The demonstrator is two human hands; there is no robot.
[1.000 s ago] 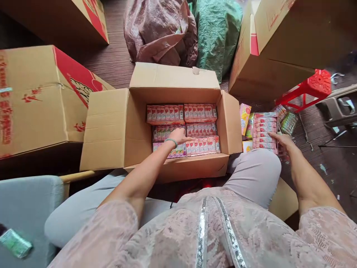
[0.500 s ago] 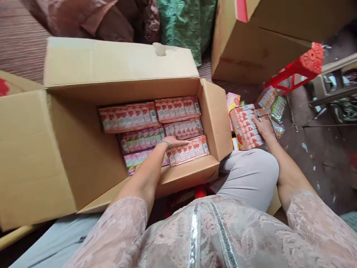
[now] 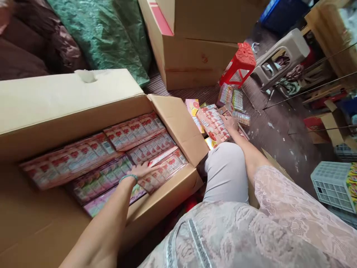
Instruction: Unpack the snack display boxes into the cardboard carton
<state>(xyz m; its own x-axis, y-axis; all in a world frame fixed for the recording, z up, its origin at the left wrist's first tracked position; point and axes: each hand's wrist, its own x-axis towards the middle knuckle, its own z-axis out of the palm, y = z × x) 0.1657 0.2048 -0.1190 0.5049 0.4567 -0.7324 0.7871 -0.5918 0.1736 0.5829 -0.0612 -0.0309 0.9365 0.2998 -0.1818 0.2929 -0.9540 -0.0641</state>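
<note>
A large open cardboard box [image 3: 178,119] holds several clear-wrapped packs of small pink, red and purple-green cartons. My left hand [image 3: 143,170], with a beaded bracelet at the wrist, reaches inside with its fingers stretched out over a pink pack [image 3: 164,171] near the front right corner. That pack is slightly tilted, and a red-and-white edge shows along its far side. Outside the box, to the right, my right hand [image 3: 230,124] grips the side of another pink carton pack [image 3: 214,121]; its fingertips are partly hidden.
Yellow-and-pink cartons [image 3: 192,106] and loose small packs [image 3: 237,99] lie on the dark floor. Behind them stand a red stool [image 3: 244,54], a grey stool [image 3: 292,44] and a big cardboard box [image 3: 192,63]. A green sack [image 3: 111,41] is behind; a grey crate [image 3: 331,182] is at right.
My view has turned to the right, so the box appears farther left. The pink pack under my left hand now looks tilted, its edge showing. My right hand stays at its pack.
</note>
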